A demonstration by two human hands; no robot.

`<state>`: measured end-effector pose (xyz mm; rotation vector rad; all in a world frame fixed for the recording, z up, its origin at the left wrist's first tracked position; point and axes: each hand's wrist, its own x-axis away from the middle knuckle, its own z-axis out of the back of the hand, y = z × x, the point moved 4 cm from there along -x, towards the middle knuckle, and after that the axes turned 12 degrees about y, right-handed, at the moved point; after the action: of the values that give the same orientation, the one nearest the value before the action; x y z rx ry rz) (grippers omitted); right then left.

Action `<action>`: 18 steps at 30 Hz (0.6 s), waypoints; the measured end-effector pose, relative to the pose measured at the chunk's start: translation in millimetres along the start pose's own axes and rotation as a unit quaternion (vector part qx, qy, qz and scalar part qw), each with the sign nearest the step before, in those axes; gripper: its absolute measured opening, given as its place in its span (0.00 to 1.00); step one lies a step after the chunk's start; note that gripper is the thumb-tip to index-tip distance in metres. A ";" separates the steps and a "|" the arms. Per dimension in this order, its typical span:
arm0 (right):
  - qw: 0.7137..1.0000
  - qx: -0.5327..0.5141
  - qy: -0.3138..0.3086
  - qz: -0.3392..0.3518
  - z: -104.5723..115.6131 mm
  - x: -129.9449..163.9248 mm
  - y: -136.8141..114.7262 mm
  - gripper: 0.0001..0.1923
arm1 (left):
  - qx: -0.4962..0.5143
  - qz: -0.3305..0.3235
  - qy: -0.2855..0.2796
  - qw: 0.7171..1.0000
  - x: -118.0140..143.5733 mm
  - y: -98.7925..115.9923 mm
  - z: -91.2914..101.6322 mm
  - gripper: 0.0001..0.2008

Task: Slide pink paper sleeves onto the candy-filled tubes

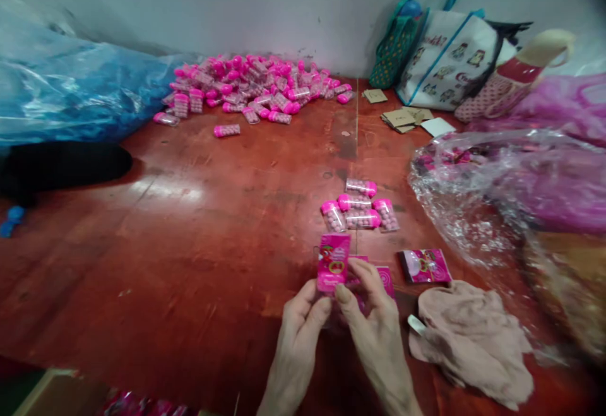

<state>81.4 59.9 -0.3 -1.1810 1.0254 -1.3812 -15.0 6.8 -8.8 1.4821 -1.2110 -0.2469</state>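
Between my two hands is a small pink printed wrapper, held upright over the near part of the table. My left hand pinches its lower left edge with thumb and fingers. The thumb of my right hand presses at the lower right corner, with the fingers curled behind. Whether anything sits inside the wrapper I cannot tell. More pink printed pieces show partly behind my right hand. Just beyond lie several clear bottles with pink caps, filled with small pink balls. A stack of pink printed wrappers lies to the right.
A large heap of pink-capped bottles lies by the wall on the red-brown table. A crumpled pale pink cloth and clear plastic bag are at right. Blue plastic and a dark object are at left.
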 end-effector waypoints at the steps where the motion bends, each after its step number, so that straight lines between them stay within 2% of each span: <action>1: 0.997 -0.045 -0.027 -0.060 -1.5 -1.9 2.1 0.11 | -0.008 0.005 -0.019 1.000 1.7 -2.3 -3.2 0.12; 3: 0.973 -0.137 -0.074 -0.171 -5.9 -1.4 7.7 0.11 | -0.013 0.018 -0.037 0.999 4.3 -7.5 -7.8 0.11; 5: 0.951 -0.193 -0.083 -0.228 -9.2 1.8 13.7 0.13 | 0.002 0.034 -0.033 0.999 5.0 -12.4 -9.8 0.11; 7: 0.947 -0.200 -0.062 -0.243 -11.7 5.4 21.1 0.16 | 0.023 0.057 -0.015 0.998 4.1 -17.0 -10.0 0.12; 12: 0.950 -0.178 0.050 -0.254 -15.0 10.6 40.4 0.20 | 0.029 0.104 0.043 0.993 -0.7 -25.0 -8.7 0.18; 14: 0.946 -0.203 0.025 -0.253 -16.8 9.9 39.8 0.18 | 0.007 0.089 0.045 0.995 -1.7 -23.2 -9.0 0.18; 16: 0.934 -0.245 -0.027 -0.260 -16.0 7.6 34.6 0.15 | -0.016 0.066 0.035 0.997 -1.7 -19.4 -9.1 0.17; 18: 0.922 -0.281 -0.039 -0.265 -8.4 2.4 28.0 0.14 | -0.036 0.049 0.014 0.998 -0.9 -15.8 -9.1 0.17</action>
<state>77.6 53.7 -28.7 -2.0412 1.1333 -1.4658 -0.4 10.2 -19.4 1.3567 -1.2352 -0.2011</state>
